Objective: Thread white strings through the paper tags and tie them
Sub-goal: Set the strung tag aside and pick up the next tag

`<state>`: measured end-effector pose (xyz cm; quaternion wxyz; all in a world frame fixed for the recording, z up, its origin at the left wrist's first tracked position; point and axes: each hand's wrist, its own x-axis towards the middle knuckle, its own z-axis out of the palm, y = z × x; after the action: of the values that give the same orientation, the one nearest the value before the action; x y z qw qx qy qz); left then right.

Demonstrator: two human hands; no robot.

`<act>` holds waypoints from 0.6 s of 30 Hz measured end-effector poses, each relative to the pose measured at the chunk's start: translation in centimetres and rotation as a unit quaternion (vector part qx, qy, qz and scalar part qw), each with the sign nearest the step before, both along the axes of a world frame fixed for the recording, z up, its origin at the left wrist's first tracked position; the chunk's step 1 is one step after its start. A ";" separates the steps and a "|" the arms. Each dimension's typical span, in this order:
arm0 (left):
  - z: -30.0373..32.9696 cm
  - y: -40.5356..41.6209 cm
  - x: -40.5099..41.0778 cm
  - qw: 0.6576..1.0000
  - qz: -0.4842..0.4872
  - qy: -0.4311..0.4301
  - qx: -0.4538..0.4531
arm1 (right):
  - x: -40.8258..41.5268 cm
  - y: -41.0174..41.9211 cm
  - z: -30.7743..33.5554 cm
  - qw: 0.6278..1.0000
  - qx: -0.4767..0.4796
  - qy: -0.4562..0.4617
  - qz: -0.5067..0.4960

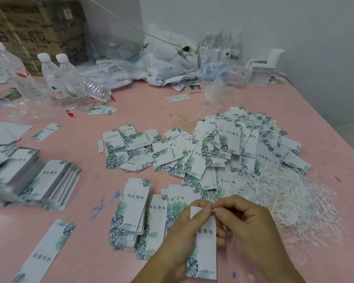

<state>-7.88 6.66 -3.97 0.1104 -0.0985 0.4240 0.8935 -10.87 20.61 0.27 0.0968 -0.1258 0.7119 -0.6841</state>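
My left hand (180, 227) pinches the top corner of a white paper tag (205, 250) printed with green and blue leaves, holding it upright over the table's near edge. My right hand (245, 219) pinches a thin white string (213, 209) right at the tag's top, thumb and forefinger touching the left thumb. A tangled heap of loose white strings (290, 197) lies just right of my hands. Stacks of unstrung tags (131, 213) sit to the left of my hands. A wide pile of strung tags (233, 148) spreads behind them.
The pink table (151, 103) carries more tag stacks (49, 182) at the left and a single long tag (47, 250) near the front. Water bottles (67, 80) stand at back left. Plastic bags (172, 58) and a white box (262, 70) line the back wall.
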 end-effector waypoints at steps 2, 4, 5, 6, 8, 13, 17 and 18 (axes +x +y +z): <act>0.0 0.0 0.0 1.000 -0.001 0.005 -0.010 | 0.2 0.0 -0.3 0.999 0.029 0.038 -0.010; 0.0 0.0 0.1 1.000 0.004 0.010 -0.012 | 0.2 0.0 -0.7 0.992 0.076 0.102 -0.021; -0.1 0.0 0.1 1.000 0.011 0.010 -0.011 | 0.2 0.0 -0.8 0.983 0.107 0.145 -0.026; -0.3 -0.1 0.1 1.000 0.018 0.009 -0.010 | 0.1 0.0 -0.9 0.973 0.135 0.187 -0.029; -0.5 0.0 0.1 1.000 0.028 0.010 -0.008 | 0.0 0.1 -1.1 0.957 0.163 0.239 -0.029; -0.3 -0.2 -0.3 0.997 0.073 0.007 0.029 | 0.2 0.2 -0.8 0.988 0.090 0.118 0.040; -0.1 -0.5 -0.5 0.992 0.107 0.001 0.066 | -0.7 1.5 -0.3 0.999 -0.029 -0.009 0.036; 0.1 -0.6 -0.5 0.990 0.111 -0.002 0.089 | -1.0 1.7 -0.2 0.997 -0.057 -0.034 0.029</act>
<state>-8.35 6.08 -3.86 0.0196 -0.1362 0.3294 0.9341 -11.91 22.34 0.09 0.1332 -0.1284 0.6639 -0.7246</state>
